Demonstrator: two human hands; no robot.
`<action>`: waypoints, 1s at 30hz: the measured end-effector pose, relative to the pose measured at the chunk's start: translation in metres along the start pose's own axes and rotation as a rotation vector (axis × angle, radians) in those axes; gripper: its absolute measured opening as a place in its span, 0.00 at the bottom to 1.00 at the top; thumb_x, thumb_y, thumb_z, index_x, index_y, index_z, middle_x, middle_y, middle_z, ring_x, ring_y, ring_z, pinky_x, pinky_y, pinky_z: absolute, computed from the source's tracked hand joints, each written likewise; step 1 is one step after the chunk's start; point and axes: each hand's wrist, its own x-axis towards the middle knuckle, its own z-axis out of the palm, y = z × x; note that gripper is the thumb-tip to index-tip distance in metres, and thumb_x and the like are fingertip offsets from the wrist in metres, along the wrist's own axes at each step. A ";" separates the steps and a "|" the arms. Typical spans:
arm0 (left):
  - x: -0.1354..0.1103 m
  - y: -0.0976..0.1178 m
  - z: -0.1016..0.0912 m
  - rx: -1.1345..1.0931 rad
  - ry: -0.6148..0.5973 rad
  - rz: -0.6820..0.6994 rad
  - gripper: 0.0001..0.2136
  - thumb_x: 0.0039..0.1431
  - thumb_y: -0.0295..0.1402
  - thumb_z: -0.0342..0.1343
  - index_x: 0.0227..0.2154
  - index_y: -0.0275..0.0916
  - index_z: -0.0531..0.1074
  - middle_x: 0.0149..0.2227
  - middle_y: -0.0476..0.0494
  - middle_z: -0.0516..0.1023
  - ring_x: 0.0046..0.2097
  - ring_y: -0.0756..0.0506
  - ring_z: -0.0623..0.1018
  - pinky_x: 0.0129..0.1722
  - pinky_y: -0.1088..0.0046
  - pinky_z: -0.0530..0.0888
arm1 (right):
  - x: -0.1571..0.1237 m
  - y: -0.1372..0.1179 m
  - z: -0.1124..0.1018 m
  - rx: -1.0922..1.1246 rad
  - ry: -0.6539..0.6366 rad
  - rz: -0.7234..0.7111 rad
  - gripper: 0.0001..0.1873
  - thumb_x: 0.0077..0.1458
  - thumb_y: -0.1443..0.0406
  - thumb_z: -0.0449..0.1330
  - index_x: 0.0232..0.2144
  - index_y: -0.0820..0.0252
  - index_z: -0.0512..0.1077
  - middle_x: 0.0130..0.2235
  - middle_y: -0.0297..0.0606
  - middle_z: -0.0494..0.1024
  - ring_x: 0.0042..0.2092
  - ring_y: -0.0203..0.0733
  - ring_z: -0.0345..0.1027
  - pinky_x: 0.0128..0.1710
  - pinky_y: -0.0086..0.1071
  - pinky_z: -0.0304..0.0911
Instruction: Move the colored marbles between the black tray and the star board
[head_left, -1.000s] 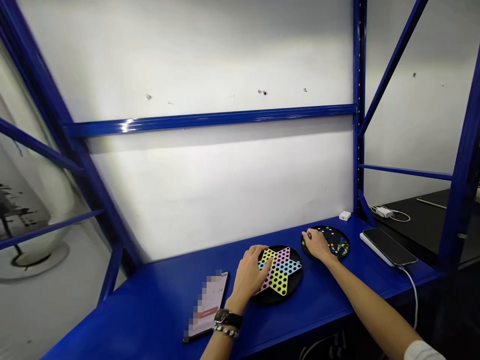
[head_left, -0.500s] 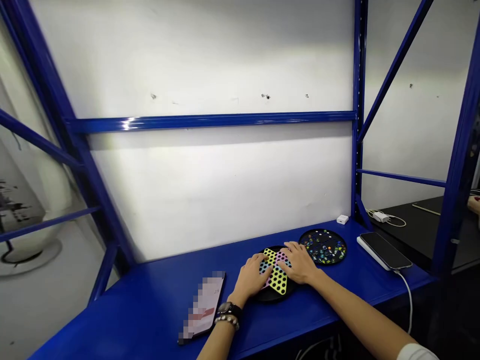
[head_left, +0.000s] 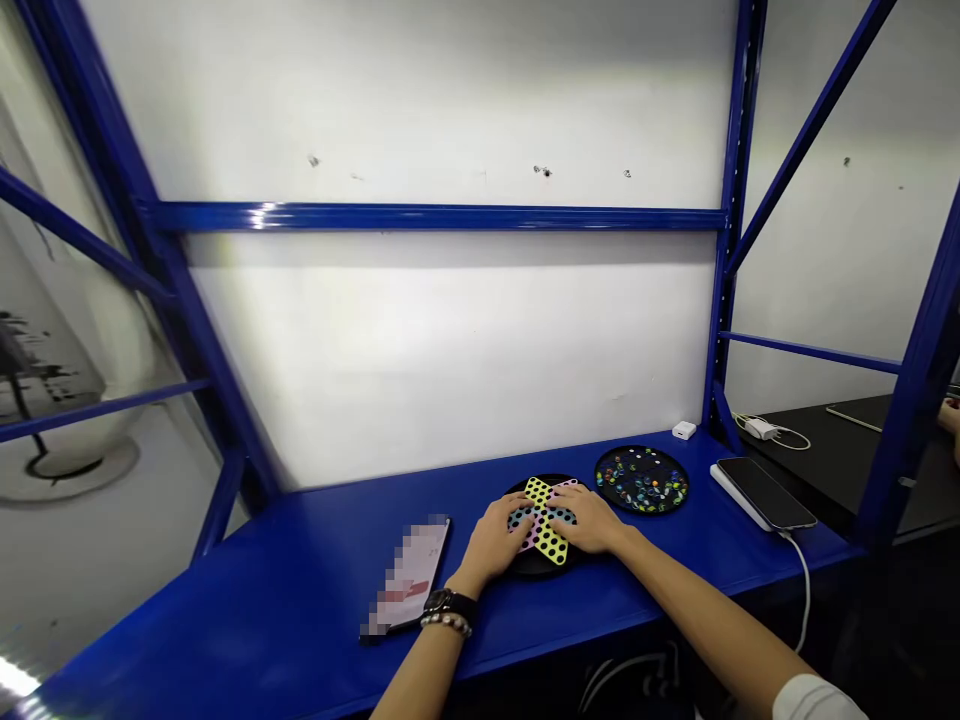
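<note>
A star-shaped Chinese checkers board, yellow, pink and pale blue with rows of dark holes, lies in a round black tray. My left hand is on its left side, its thumb towards the middle and its fingers at the far left edge. Opposite it, my right hand has hold of the right side, thumb also towards the middle. The palms and fingers cover parts of the board. Behind my right hand, a second round black tray contains many small coloured marbles.
A phone with a lit, partly pixelated screen lies left on the blue shelf. On the right, a dark phone rests on a white block with a cable. A small white adapter stands by the wall. Blue posts frame both sides.
The view has shifted a little, so things sit higher in it. Both hands remain on the board, and the right hand has closed in slightly towards the left.
</note>
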 end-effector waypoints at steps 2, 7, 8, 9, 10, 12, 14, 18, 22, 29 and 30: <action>0.000 0.002 0.000 -0.003 -0.006 -0.007 0.17 0.59 0.42 0.50 0.46 0.45 0.76 0.58 0.45 0.74 0.59 0.39 0.72 0.60 0.58 0.68 | 0.000 0.000 0.000 0.002 0.001 -0.004 0.24 0.62 0.54 0.53 0.56 0.56 0.72 0.64 0.43 0.66 0.65 0.48 0.55 0.64 0.44 0.51; -0.001 0.003 -0.001 -0.021 -0.015 -0.011 0.17 0.60 0.42 0.48 0.47 0.45 0.76 0.58 0.44 0.74 0.60 0.40 0.71 0.61 0.58 0.67 | -0.001 0.000 0.001 -0.008 0.011 -0.004 0.22 0.62 0.55 0.53 0.55 0.55 0.73 0.64 0.41 0.66 0.65 0.47 0.55 0.63 0.43 0.52; -0.001 0.003 -0.002 -0.021 -0.016 -0.012 0.18 0.61 0.43 0.48 0.47 0.45 0.76 0.58 0.44 0.74 0.60 0.39 0.71 0.61 0.58 0.67 | -0.001 -0.001 0.001 -0.004 0.025 -0.006 0.21 0.62 0.55 0.54 0.53 0.55 0.73 0.63 0.41 0.67 0.64 0.47 0.56 0.63 0.42 0.52; -0.001 0.003 -0.002 -0.019 -0.017 -0.012 0.18 0.61 0.43 0.48 0.47 0.45 0.76 0.58 0.44 0.74 0.60 0.39 0.71 0.61 0.57 0.67 | -0.001 -0.001 0.001 0.000 0.048 -0.006 0.20 0.61 0.56 0.55 0.51 0.55 0.74 0.62 0.41 0.69 0.63 0.47 0.58 0.62 0.41 0.53; -0.001 0.003 -0.002 -0.017 -0.015 -0.011 0.17 0.61 0.43 0.48 0.47 0.45 0.76 0.58 0.44 0.74 0.60 0.39 0.71 0.61 0.58 0.67 | -0.002 -0.001 0.000 0.000 0.083 0.001 0.18 0.60 0.57 0.55 0.49 0.56 0.75 0.59 0.41 0.71 0.61 0.46 0.61 0.60 0.40 0.55; -0.001 0.002 -0.002 -0.013 -0.009 -0.006 0.17 0.61 0.43 0.48 0.46 0.45 0.76 0.58 0.45 0.74 0.59 0.40 0.72 0.60 0.58 0.68 | -0.003 0.001 -0.004 -0.031 0.190 0.050 0.15 0.60 0.60 0.55 0.45 0.56 0.75 0.54 0.41 0.75 0.56 0.45 0.64 0.57 0.38 0.56; 0.000 0.002 -0.003 -0.012 -0.007 -0.005 0.17 0.61 0.43 0.48 0.46 0.45 0.77 0.57 0.45 0.74 0.58 0.40 0.72 0.60 0.59 0.68 | -0.004 0.007 -0.013 -0.105 0.305 0.159 0.13 0.60 0.62 0.53 0.44 0.56 0.74 0.50 0.41 0.76 0.53 0.45 0.65 0.55 0.39 0.56; -0.001 0.004 -0.004 -0.029 -0.008 -0.010 0.17 0.62 0.43 0.46 0.45 0.45 0.77 0.57 0.45 0.75 0.59 0.40 0.72 0.60 0.60 0.68 | -0.011 0.031 -0.038 -0.272 0.399 0.464 0.14 0.60 0.64 0.52 0.45 0.57 0.73 0.50 0.45 0.73 0.53 0.50 0.64 0.52 0.43 0.55; -0.002 0.006 -0.005 -0.052 -0.023 -0.038 0.18 0.63 0.44 0.46 0.46 0.45 0.77 0.58 0.45 0.74 0.59 0.39 0.71 0.61 0.58 0.67 | -0.021 0.057 -0.057 -0.381 0.337 0.683 0.15 0.60 0.65 0.52 0.47 0.61 0.73 0.51 0.51 0.72 0.53 0.54 0.66 0.51 0.46 0.55; -0.001 0.004 -0.003 -0.063 -0.028 -0.034 0.20 0.64 0.47 0.43 0.45 0.44 0.77 0.57 0.44 0.74 0.59 0.39 0.71 0.60 0.58 0.67 | -0.026 0.078 -0.062 -0.290 0.255 0.746 0.14 0.61 0.64 0.51 0.42 0.60 0.75 0.50 0.51 0.74 0.47 0.52 0.73 0.45 0.41 0.62; -0.001 0.004 -0.002 -0.063 -0.024 -0.029 0.20 0.64 0.47 0.43 0.45 0.44 0.77 0.57 0.44 0.74 0.58 0.40 0.72 0.60 0.59 0.67 | -0.026 0.081 -0.064 -0.261 0.271 0.753 0.15 0.62 0.64 0.50 0.41 0.59 0.76 0.49 0.50 0.75 0.46 0.51 0.73 0.43 0.40 0.62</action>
